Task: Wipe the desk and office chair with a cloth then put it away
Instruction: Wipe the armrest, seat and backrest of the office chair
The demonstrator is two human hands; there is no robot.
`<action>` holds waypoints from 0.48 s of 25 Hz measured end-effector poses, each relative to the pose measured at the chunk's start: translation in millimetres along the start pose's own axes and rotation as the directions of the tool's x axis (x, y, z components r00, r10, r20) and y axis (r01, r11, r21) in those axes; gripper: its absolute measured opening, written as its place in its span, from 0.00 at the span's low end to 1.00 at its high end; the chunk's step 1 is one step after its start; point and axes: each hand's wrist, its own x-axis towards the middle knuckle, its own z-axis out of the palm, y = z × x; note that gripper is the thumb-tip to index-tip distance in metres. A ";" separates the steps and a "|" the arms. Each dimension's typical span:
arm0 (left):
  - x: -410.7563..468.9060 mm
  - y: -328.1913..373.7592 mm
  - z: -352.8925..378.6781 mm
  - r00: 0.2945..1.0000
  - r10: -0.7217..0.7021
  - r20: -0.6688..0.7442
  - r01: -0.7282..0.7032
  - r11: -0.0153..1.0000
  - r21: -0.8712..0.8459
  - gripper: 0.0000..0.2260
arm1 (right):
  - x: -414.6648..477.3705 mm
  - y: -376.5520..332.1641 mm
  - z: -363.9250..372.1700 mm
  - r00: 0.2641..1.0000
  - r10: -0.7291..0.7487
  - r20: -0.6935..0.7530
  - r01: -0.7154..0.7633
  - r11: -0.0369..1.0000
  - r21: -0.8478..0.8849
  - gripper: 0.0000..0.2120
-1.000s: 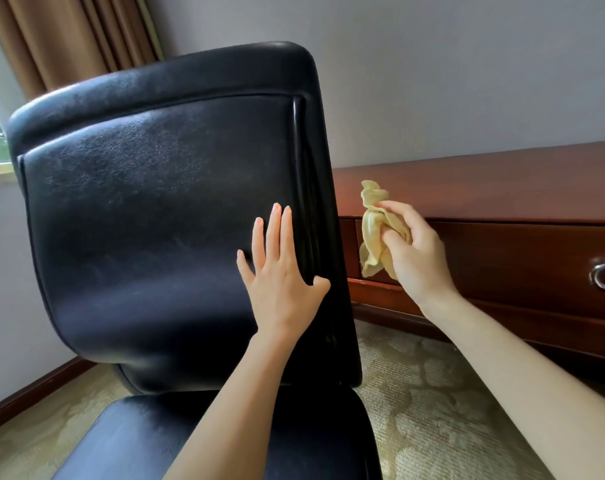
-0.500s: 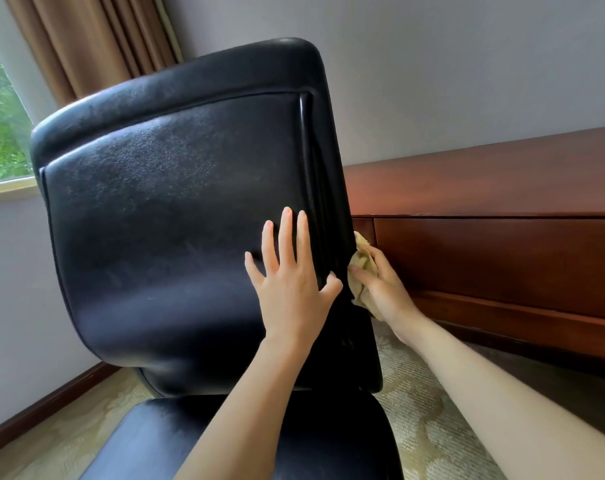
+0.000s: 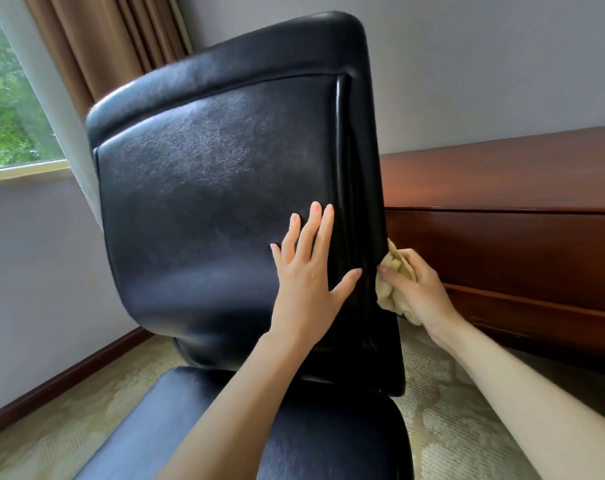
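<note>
Black office chair (image 3: 224,202) at centre of the view, backrest tilted a little, seat at 6 o'clock. Left hand (image 3: 308,282) flat on the front of the backrest, fingers straight and spread, pressing only, holding nothing. Right hand (image 3: 415,289) at 3 o'clock of the left one, just past the right edge of the backrest, fingers curled round a bunched yellow cloth (image 3: 394,289). Cloth touching the side edge of the backrest, partly hidden behind it. Wooden desk (image 3: 501,174) at 3 o'clock of the chair, very near the right hand, top and drawer front in view. Patterned carpet (image 3: 450,427) below, brown curtain (image 3: 121,46) and window (image 3: 13,98) at 10 o'clock.

Probably in the middle of wiping the chair's side edge; impossible to tell from here whether the desk is already wiped.

Possible troubles from this point:
- Chair turning or rolling away under the sideways push of the cloth, if the flat left palm slips on the smooth leather. No real grip there, only pressure.
- Knuckles of the right hand knocking the desk front, because of the narrow space between backrest and desk.
- Cloth bunched small, so only a narrow strip cleaned; seam beside the edge and back face easy to miss, being out of sight.
- Loose end of the cloth catching behind the backrest and pulling out of the fingers.
</note>
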 end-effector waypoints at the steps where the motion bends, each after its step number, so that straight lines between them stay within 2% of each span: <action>1: -3.6 4.0 -2.3 1.000 0.011 0.009 -0.011 1.000 -0.016 0.37 | -10.4 -2.4 -3.4 0.999 -0.017 -0.027 0.016 1.000 -0.023 0.04; 5: -21.6 19.4 -12.9 0.997 0.082 0.011 -0.080 0.992 -0.100 0.37 | -59.4 -11.3 -14.4 0.987 -0.106 -0.118 0.087 0.984 -0.156 0.07; 12: -53.6 43.2 -38.1 0.980 0.199 0.008 -0.192 0.952 -0.237 0.36 | -141.6 -32.5 -30.9 0.931 -0.270 -0.245 0.198 0.939 -0.282 0.13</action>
